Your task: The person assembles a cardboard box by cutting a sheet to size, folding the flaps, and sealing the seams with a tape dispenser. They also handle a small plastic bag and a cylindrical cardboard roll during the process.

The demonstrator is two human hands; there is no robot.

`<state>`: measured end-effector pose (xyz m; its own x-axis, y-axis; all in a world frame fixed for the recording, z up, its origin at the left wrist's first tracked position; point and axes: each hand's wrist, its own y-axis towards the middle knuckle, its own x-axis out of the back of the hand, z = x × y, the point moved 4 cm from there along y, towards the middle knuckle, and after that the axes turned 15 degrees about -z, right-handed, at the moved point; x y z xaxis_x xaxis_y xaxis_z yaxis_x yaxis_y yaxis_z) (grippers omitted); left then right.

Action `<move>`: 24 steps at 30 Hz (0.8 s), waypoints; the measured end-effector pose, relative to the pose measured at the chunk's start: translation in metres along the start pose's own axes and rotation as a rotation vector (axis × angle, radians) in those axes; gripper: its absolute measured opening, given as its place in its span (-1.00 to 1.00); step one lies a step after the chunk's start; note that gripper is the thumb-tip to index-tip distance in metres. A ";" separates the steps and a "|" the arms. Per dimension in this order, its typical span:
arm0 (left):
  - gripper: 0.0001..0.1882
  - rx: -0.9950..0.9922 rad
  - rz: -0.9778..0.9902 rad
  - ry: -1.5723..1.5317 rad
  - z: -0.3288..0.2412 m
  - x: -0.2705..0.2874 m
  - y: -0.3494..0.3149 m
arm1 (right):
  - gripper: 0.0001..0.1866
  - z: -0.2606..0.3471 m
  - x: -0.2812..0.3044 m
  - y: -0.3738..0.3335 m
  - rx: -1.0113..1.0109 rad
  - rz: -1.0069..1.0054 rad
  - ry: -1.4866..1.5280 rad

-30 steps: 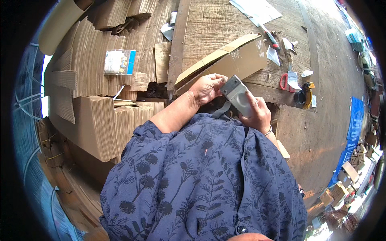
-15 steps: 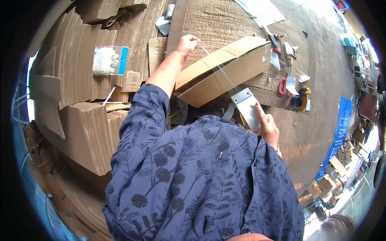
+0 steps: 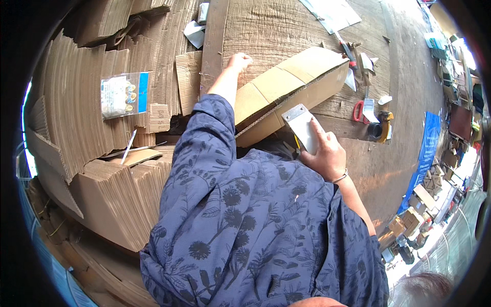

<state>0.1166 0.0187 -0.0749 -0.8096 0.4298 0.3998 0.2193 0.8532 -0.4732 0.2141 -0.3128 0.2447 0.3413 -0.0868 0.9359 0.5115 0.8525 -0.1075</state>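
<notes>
A long brown cardboard box (image 3: 302,97) lies slantwise in front of me on the wooden table. Beyond its left end is my left hand (image 3: 239,62), fingers curled together; whatever they pinch, if anything, is too small to make out. My right hand (image 3: 327,153) grips a tape dispenser (image 3: 302,127) with a pale metal plate, index finger stretched along it. The plate's front end is at the box's near side. No tape strip can be made out between the two hands.
Flattened cardboard stacks (image 3: 82,97) fill the left, with a clear plastic packet (image 3: 124,94) on top. Right of the box lie red-handled scissors (image 3: 359,110), a yellow-and-black tape dispenser (image 3: 381,128) and a knife (image 3: 349,52). White paper (image 3: 332,15) lies at the back.
Clear tape was stretched from my left hand to the dispenser; it no longer shows. My left hand has lowered slightly, and the dispenser has moved left and up against the box.
</notes>
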 end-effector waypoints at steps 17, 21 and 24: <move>-0.87 0.181 0.291 -0.293 0.046 -0.028 -0.043 | -0.05 -0.074 -0.054 -0.041 0.143 -0.222 0.252; -0.81 0.327 0.452 -0.289 -0.007 -0.020 -0.087 | -0.06 -0.089 -0.058 -0.052 0.132 -0.255 0.269; -0.76 0.242 0.382 -0.326 -0.008 -0.018 -0.094 | -0.08 -0.095 -0.058 -0.058 0.139 -0.262 0.287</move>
<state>0.1151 -0.0673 -0.0312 -0.8324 0.5483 -0.0811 0.4297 0.5460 -0.7192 0.2400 -0.4062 0.1649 0.4297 -0.4340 0.7919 0.5055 0.8423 0.1873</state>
